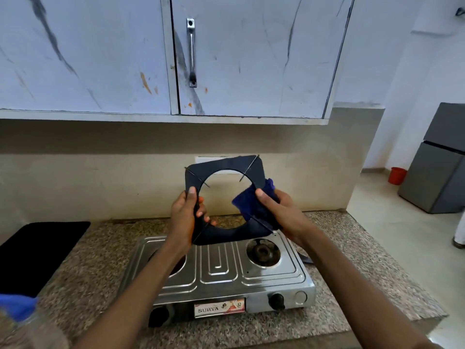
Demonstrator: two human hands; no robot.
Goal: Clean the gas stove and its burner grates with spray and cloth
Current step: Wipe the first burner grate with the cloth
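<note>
A black burner grate is held upright above the gas stove on the counter. Its left edge is gripped by the left hand, fingers curled round it. A blue cloth is pinched against its right edge by the right hand.

Soft daylight, fisheye edges, blurred corner

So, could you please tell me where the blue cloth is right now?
The blue cloth is in the right hand, pressed on the right side of the burner grate held up above the stove.
</note>
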